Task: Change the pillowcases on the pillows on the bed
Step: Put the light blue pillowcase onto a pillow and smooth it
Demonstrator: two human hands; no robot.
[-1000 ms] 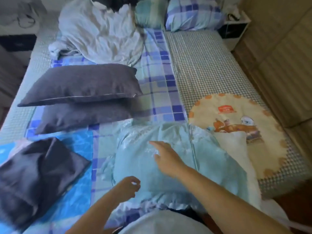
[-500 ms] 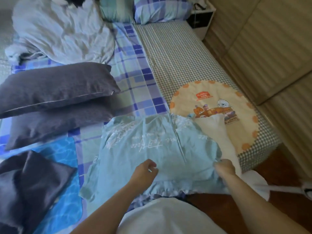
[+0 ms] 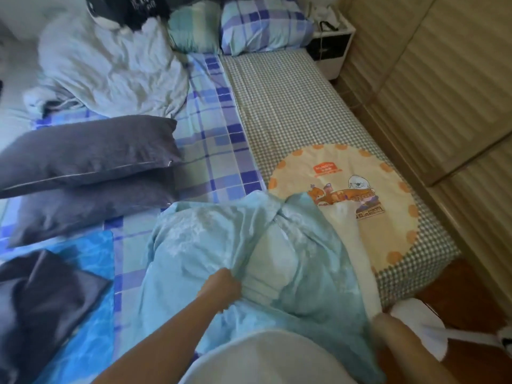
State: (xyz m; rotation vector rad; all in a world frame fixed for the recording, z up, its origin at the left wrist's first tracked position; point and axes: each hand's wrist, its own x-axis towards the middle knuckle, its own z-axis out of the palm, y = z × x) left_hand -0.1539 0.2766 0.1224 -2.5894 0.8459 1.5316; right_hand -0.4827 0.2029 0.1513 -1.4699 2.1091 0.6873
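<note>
A light blue pillowcase [image 3: 194, 245] lies bunched on the near edge of the bed, right in front of me. The white pillow [image 3: 357, 261] inside it sticks out on the right and shows through a gap in the middle. My left hand [image 3: 221, 286] grips a fold of the blue cloth at the near middle and lifts it. My right hand [image 3: 383, 327], blurred and partly covered by the fabric, clutches the case's near right edge.
Two dark grey pillows [image 3: 91, 153] are stacked at the left, and a folded dark case [image 3: 41, 295] lies nearer. A round cartoon mat [image 3: 346, 167] sits under the pillow's far end. A crumpled pale duvet [image 3: 110, 65] and plaid pillows [image 3: 263, 23] lie at the head. A wooden wardrobe [image 3: 443, 92] stands on the right.
Both hands moved from lying on the flat pillowcase to gripping its near edge. The blue cloth is now bunched and pulled toward me, and the white pillow shows inside.
</note>
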